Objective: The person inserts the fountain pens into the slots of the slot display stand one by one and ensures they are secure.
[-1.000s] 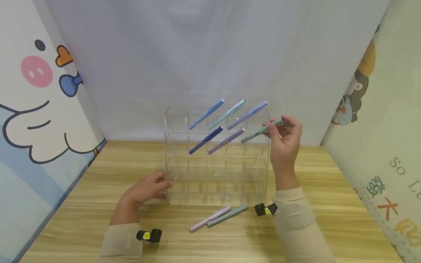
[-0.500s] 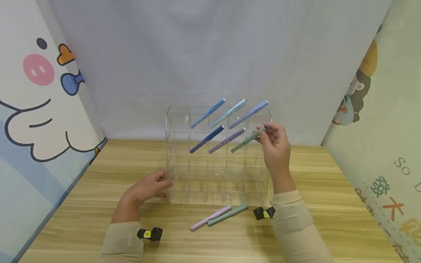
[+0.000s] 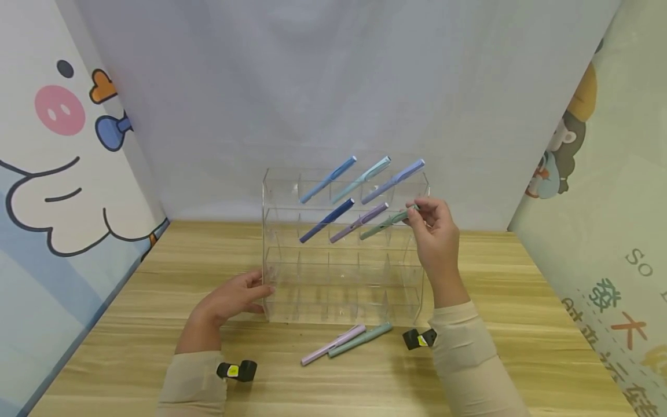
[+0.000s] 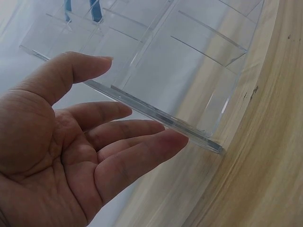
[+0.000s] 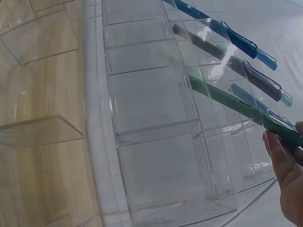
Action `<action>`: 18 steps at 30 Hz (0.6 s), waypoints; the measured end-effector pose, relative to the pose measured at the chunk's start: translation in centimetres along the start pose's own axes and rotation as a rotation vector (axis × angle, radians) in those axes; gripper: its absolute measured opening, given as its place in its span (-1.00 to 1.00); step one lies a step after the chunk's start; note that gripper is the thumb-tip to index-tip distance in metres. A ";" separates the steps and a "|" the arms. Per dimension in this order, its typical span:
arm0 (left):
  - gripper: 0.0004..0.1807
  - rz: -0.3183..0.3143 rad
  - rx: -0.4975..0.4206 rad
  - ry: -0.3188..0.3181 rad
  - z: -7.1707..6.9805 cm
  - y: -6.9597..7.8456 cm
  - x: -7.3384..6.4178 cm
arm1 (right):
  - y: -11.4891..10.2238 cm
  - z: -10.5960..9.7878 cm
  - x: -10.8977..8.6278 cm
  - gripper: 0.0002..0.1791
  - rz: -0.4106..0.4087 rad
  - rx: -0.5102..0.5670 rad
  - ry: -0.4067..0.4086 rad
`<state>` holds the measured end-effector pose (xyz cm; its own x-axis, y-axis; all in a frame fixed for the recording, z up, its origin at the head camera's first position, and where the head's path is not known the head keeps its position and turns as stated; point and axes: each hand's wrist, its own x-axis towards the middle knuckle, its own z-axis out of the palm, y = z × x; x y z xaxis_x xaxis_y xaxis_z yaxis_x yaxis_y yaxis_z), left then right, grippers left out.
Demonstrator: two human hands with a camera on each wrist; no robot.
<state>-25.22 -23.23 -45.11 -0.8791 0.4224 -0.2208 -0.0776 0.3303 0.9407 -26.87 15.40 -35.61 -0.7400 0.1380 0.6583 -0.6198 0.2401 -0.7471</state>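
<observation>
My right hand pinches the capped end of a green pen, which slants in the second tier of a clear acrylic rack. Left of it in that tier lean a purple pen and a dark blue pen. A blue pen, a pale aqua pen and a periwinkle pen slant in the top tier. At the rack's lower left side is my left hand; its fingers are loosely bent, with fingertips at the panel edge in the left wrist view.
A lilac pen and a sage green pen lie side by side on the wooden table in front of the rack. Behind it hangs a pale curtain. Printed panels stand left and right.
My right hand has moved left and slightly down, bringing the green pen into the second tier beside the purple one. My left hand stays at the rack's side.
</observation>
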 end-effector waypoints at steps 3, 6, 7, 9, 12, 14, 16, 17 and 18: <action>-0.19 -0.004 0.010 0.001 0.0 -0.1 0.1 | 0.0 -0.1 -0.1 -0.68 0.007 -0.033 -0.001; -0.18 -0.004 0.014 0.001 0.0 -0.1 0.1 | 0.0 -0.2 -0.2 -0.68 0.013 -0.065 -0.002; -0.17 -0.003 0.017 0.001 0.0 -0.1 0.1 | 0.0 -0.3 -0.2 -0.68 0.014 -0.073 -0.002; -0.17 -0.004 0.019 0.002 0.0 -0.1 0.2 | 0.1 -0.4 -0.2 -0.68 0.016 -0.080 -0.002; -0.16 -0.005 0.019 0.005 0.0 -0.1 0.2 | 0.1 -0.5 -0.2 -0.69 0.017 -0.087 -0.001; -0.17 -0.005 0.016 0.004 0.0 -0.1 0.1 | 0.0 -0.6 -0.2 -0.69 0.013 -0.092 0.000; -0.17 -0.003 0.013 0.003 0.0 -0.1 0.1 | -0.1 -0.6 -0.3 -0.70 0.010 -0.099 0.002; -0.17 -0.002 0.011 0.001 0.0 -0.1 0.1 | -0.1 -0.7 -0.3 -0.70 0.008 -0.100 0.002; -0.18 0.001 0.010 -0.004 -0.1 -0.1 0.1 | -0.1 -0.7 -0.3 -0.69 0.007 -0.104 0.000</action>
<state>-25.30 -23.28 -45.18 -0.8775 0.4255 -0.2213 -0.0725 0.3384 0.9382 -26.37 16.01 -35.70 -0.7440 0.1404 0.6533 -0.5845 0.3372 -0.7380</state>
